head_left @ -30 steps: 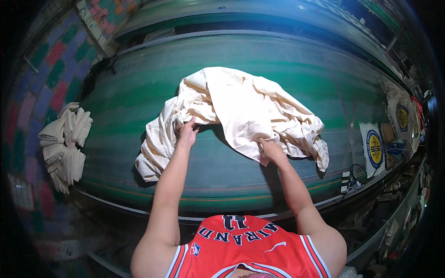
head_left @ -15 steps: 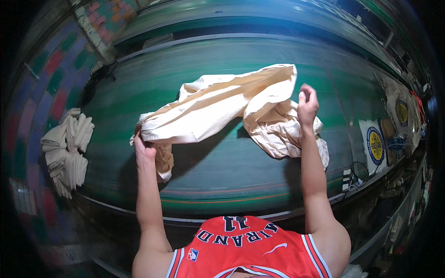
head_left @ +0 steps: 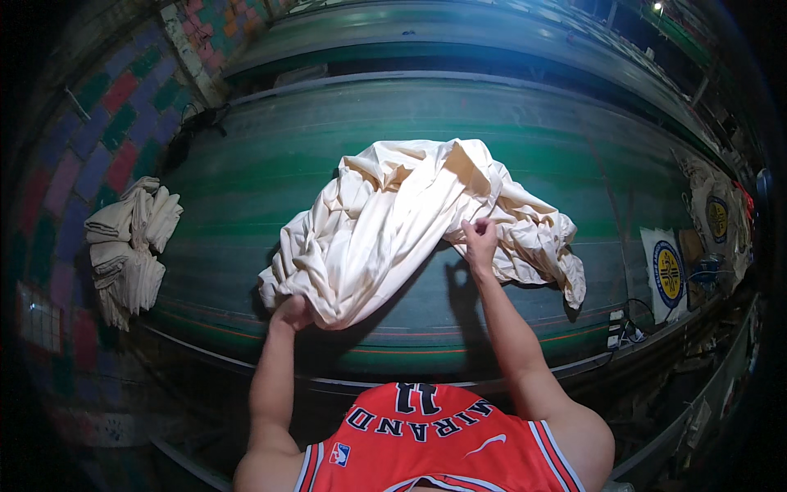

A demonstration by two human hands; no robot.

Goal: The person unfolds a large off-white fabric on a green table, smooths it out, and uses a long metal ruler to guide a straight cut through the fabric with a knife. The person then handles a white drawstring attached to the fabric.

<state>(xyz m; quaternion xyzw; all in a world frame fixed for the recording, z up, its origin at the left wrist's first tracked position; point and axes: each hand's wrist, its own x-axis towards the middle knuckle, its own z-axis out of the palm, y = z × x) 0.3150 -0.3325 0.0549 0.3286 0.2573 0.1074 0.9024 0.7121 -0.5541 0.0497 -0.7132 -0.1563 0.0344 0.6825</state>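
A large crumpled cream cloth (head_left: 385,213) lies heaped in an arch across the green-streaked table (head_left: 238,164). My left hand (head_left: 291,313) is at the cloth's near left edge, its fingers largely hidden against the fabric. My right hand (head_left: 480,238) is at the inner right of the heap, fingers curled in close to the folds; what they pinch, if anything, I cannot make out. A shadow of my right arm falls on the table below it.
Folded cream cloths (head_left: 123,271) are stacked at the far left edge. At right lie printed white bags (head_left: 661,266), a cardboard piece (head_left: 689,246), a power strip (head_left: 615,328) and cables (head_left: 635,316). More long tables (head_left: 393,25) stand beyond, a painted block wall (head_left: 90,172) left.
The cloth, lifted half a second ago, now lies down with a long fold reaching nearer me. My left hand has moved down and rightward, my right hand down and leftward to the folds.
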